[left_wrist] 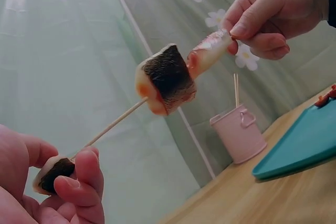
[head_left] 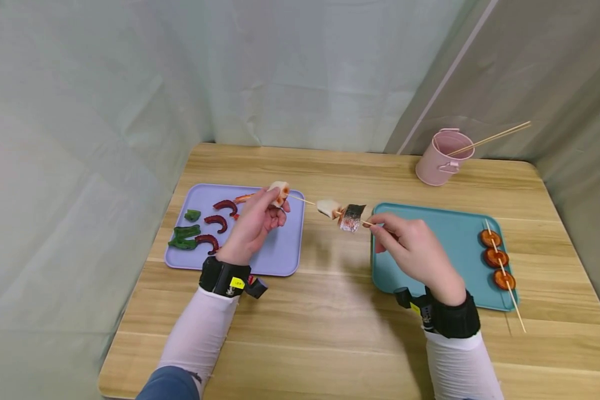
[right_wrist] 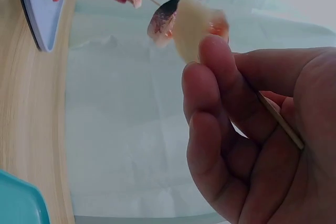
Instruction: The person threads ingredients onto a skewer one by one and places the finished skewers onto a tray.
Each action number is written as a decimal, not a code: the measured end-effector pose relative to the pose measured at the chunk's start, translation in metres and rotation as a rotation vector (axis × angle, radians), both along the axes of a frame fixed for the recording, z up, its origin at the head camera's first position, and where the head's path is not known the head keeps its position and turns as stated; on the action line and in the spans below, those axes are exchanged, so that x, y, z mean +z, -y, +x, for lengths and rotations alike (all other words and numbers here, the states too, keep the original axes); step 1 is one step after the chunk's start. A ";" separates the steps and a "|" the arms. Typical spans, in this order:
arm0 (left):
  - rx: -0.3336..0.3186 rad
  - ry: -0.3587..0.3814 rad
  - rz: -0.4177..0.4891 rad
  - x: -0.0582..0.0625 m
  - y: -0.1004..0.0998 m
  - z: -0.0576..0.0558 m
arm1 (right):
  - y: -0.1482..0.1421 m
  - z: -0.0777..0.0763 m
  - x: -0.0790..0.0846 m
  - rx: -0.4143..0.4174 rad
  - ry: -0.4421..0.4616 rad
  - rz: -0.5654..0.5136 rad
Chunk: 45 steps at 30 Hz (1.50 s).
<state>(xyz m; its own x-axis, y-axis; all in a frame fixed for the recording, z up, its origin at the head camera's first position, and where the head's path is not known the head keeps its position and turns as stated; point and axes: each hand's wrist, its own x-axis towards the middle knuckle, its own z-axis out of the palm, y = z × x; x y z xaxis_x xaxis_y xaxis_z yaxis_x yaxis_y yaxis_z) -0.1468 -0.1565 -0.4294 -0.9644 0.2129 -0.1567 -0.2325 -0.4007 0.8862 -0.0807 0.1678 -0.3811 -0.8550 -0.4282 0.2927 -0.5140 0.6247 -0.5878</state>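
I am watching the left hand (head_left: 254, 225) pinching a pale piece (head_left: 281, 188) at the far end of the skewer (left_wrist: 115, 123); the right hand (head_left: 415, 244) is gripping the skewer behind two threaded pieces (head_left: 351, 216), above the table (head_left: 330, 316). Aligning skewer and piece should be preventing splitting.

- My left hand (head_left: 260, 219) curls in a pinch, at left.
- My right hand (head_left: 412, 244) pinches at right.
- Left forearm (head_left: 197, 328) and right forearm (head_left: 460, 364) extend from near.
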 end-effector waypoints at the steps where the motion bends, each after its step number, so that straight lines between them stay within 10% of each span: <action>1: 0.001 -0.001 0.003 0.000 0.000 0.000 | 0.000 0.000 0.000 0.003 0.002 0.000; 37: -0.016 -0.111 -0.213 0.005 -0.024 0.018 | 0.008 -0.002 -0.003 0.022 -0.039 0.011; 45: -0.082 0.009 -0.155 0.000 -0.041 0.023 | 0.015 -0.003 -0.009 0.036 -0.074 0.049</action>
